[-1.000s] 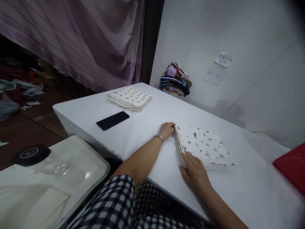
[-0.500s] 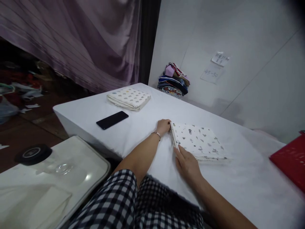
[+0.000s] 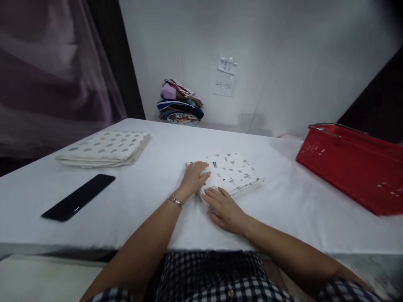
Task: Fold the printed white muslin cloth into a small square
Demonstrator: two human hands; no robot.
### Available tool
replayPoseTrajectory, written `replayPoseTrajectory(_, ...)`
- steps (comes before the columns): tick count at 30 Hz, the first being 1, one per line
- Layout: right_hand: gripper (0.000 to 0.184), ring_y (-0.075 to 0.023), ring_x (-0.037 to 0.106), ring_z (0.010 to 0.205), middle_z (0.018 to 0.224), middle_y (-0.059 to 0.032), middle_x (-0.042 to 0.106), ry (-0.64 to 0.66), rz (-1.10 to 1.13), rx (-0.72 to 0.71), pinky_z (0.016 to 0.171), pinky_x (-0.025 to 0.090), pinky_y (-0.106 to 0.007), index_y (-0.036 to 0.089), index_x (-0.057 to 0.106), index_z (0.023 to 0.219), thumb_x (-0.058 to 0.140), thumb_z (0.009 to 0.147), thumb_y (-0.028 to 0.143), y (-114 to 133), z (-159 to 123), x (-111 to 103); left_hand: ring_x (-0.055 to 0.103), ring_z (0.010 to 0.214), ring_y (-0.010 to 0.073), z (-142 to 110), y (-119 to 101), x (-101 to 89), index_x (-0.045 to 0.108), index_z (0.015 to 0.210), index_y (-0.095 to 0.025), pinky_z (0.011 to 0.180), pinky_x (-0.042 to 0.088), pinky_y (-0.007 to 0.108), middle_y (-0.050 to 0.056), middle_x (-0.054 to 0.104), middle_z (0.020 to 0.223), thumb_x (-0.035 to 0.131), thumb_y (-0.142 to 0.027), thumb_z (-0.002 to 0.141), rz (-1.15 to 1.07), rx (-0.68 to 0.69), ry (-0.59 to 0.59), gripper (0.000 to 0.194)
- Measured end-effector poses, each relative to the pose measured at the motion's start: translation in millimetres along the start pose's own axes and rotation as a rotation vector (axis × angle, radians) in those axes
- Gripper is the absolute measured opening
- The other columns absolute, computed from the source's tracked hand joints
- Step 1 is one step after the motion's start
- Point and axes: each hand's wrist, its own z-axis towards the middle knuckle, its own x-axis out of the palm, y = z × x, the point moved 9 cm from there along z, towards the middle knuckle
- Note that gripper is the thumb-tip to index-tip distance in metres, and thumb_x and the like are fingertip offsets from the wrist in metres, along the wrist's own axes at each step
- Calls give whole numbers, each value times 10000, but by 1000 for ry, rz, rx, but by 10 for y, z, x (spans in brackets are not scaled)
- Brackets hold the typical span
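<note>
A folded white cloth with small grey and dark motifs point(image 3: 233, 170) lies flat on the white-covered table point(image 3: 163, 147) in front of me. My left hand point(image 3: 194, 178) rests on the cloth's left end, palm down with the fingers stretched out. Close by, my right hand point(image 3: 225, 209) lies on the near left corner, its fingers extended over the edge and top. Both hands are open and touch the cloth without gripping it. The part of the cloth under my fingers is hidden.
At the left lies another folded cloth with heart-like spots point(image 3: 107, 149), with a black phone point(image 3: 78, 197) nearer me. A red basket with a metal handle point(image 3: 352, 167) stands at the right. Folded fabrics point(image 3: 181, 105) are piled by the wall, near paper notes point(image 3: 225, 82).
My view has swung right, bringing more of the red basket into sight. Both hands have gone from holding the cloth's left edge to lying flat on it.
</note>
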Motion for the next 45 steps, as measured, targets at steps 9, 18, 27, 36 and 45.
replayPoseTrajectory(9, 304, -196, 605, 920, 1011, -103, 674, -453, 428, 958, 808, 461, -320, 135, 651, 977, 500, 802, 333, -2224, -1163, -612, 483, 1182, 198, -53, -263, 153, 618, 1079, -258, 1076, 220, 442, 15, 624, 1187, 463, -413, 866, 16, 60, 201, 306)
replayPoseTrajectory(18, 422, -100, 490, 492, 598, -41, 602, -189, 675, 1185, 462, 362, -219, 133, 626, 675, 576, 737, 547, -2637, -1353, -304, 457, 1217, 187, -338, -822, 368, 585, 1165, -273, 1042, 324, 386, 18, 573, 1266, 482, -498, 854, 2, 261, 378, 397)
replayPoseTrajectory(27, 248, -80, 405, 453, 452, 49, 443, -178, 610, 1226, 467, 309, -213, 163, 554, 627, 602, 723, 386, -2823, -1352, -227, 387, 1289, 210, -393, -763, 495, 525, 1252, -293, 1092, 261, 438, 18, 485, 1363, 495, -475, 850, 39, 253, 465, 442)
replayPoseTrajectory(36, 257, -87, 406, 440, 461, 30, 478, -33, 508, 1202, 441, 288, -223, 157, 595, 652, 635, 689, 407, -2813, -1349, -260, 308, 1340, 213, -465, -771, 543, 448, 1315, -287, 1109, 216, 448, 8, 405, 1424, 452, -400, 879, 94, 281, 531, 450)
replayPoseTrajectory(45, 214, -127, 497, 525, 578, -23, 572, -48, 434, 1108, 517, 375, -252, 140, 616, 657, 628, 709, 347, -2818, -1218, -352, 405, 1244, 233, -519, -933, 366, 496, 1257, -278, 1043, 298, 430, 49, 500, 1332, 505, -356, 846, 174, 266, 348, 418)
